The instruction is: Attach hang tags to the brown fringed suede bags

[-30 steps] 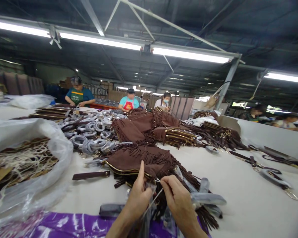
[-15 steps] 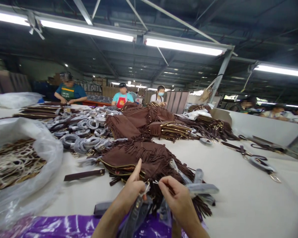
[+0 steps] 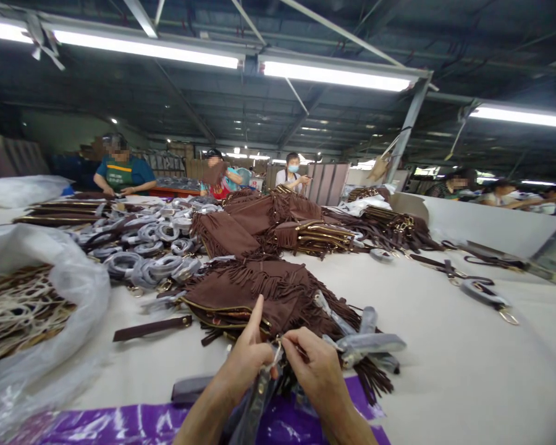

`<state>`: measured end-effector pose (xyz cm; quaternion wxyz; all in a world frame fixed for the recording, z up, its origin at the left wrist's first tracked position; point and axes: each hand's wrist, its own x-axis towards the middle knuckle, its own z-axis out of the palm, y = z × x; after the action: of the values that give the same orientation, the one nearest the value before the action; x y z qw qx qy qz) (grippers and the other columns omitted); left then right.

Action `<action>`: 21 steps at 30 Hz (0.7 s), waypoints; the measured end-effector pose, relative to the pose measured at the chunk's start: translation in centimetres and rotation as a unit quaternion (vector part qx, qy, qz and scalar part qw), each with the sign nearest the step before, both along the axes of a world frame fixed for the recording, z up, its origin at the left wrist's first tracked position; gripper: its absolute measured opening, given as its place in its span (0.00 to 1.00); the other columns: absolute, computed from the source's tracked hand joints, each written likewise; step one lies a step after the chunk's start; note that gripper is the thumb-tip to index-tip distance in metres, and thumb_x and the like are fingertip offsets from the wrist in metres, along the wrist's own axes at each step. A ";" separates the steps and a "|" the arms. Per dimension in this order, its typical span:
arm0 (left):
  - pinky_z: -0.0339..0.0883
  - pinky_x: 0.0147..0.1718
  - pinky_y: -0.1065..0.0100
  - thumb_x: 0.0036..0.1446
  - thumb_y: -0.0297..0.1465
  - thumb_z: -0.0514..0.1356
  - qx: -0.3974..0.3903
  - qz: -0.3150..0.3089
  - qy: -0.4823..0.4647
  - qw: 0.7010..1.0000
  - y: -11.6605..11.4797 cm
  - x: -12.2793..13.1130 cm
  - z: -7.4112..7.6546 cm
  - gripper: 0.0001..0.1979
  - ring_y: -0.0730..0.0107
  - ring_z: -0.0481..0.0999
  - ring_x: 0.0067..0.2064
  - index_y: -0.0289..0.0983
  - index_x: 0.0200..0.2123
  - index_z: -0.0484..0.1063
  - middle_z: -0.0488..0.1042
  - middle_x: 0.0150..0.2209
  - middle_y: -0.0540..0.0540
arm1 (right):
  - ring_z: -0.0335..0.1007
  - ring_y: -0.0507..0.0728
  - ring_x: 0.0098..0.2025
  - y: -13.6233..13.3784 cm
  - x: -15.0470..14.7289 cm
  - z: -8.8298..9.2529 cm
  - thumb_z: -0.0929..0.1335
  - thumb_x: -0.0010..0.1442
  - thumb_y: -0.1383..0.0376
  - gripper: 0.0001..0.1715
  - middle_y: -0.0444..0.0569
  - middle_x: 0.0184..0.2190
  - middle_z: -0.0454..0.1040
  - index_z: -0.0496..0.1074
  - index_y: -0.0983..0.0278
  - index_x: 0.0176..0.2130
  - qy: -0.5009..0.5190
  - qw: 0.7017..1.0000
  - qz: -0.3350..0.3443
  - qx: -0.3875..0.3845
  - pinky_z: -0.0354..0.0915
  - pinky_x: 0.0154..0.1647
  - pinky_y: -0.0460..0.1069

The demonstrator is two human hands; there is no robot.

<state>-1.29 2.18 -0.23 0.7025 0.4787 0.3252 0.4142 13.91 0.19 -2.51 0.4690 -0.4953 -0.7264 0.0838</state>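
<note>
My left hand [image 3: 248, 355] is closed with its index finger stretched forward, its thumb pressing at the end of a plastic-wrapped strap [image 3: 257, 398]. A thin white string [image 3: 278, 351] shows beside that thumb. Close against it, my right hand [image 3: 312, 358] pinches at the string; its fingertips partly hide what lies between them. Just beyond both hands lies a brown fringed bag [image 3: 250, 287], its gold zipper partly open. Purple plastic [image 3: 106, 423] lies below my wrists.
Wrapped straps [image 3: 370, 343] lie right of the bag, and a loose brown strap [image 3: 152, 329] left. Coiled wrapped straps [image 3: 152, 269] and stacked fringed bags [image 3: 259, 222] fill the table behind. A clear plastic sack [image 3: 86, 278] stands at left. Several co-workers are farther back.
My right hand has moved left, closer to my left hand, and the stretch of string between them is shorter. A co-worker at the back has raised a brown piece.
</note>
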 end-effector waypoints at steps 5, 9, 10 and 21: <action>0.63 0.21 0.75 0.36 0.21 0.57 0.013 -0.006 -0.025 1.000 -0.1 0.5 -0.1 0.62 0.82 0.69 0.22 0.46 0.68 0.21 0.72 0.54 0.40 | 0.69 0.55 0.28 0.0 0.1 0.7 0.63 0.63 0.59 0.16 0.45 0.25 0.74 0.73 0.62 0.28 0.044 0.995 -0.001 -0.089 0.60 0.30 0.47; 0.68 0.24 0.72 0.38 0.19 0.56 0.040 0.003 -0.025 0.999 -0.3 0.9 -0.5 0.60 0.81 0.72 0.22 0.50 0.68 0.23 0.65 0.60 0.37 | 0.69 0.56 0.28 -0.2 0.2 1.2 0.63 0.61 0.55 0.19 0.45 0.24 0.74 0.75 0.62 0.27 0.067 0.987 -0.012 -0.149 0.60 0.30 0.47; 0.68 0.24 0.72 0.39 0.19 0.56 0.046 0.006 -0.022 0.999 -0.4 1.0 -0.7 0.59 0.81 0.72 0.22 0.50 0.69 0.24 0.65 0.61 0.37 | 0.69 0.56 0.28 -0.2 0.2 1.2 0.62 0.61 0.54 0.20 0.45 0.23 0.74 0.75 0.62 0.27 0.070 0.985 -0.013 -0.160 0.60 0.29 0.47; 0.64 0.24 0.77 0.43 0.18 0.55 0.131 0.034 0.068 0.989 -1.0 1.5 -1.0 0.56 0.81 0.69 0.25 0.44 0.69 0.26 0.72 0.54 0.43 | 0.59 0.54 0.19 -0.1 0.0 0.7 0.62 0.57 0.42 0.29 0.42 0.15 0.64 0.66 0.61 0.21 0.201 0.932 0.033 -0.299 0.55 0.22 0.47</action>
<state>0.20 1.20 -1.27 0.5959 0.5823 0.3314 0.4427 13.89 0.09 -1.85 0.4326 -0.5608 -0.5742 0.4107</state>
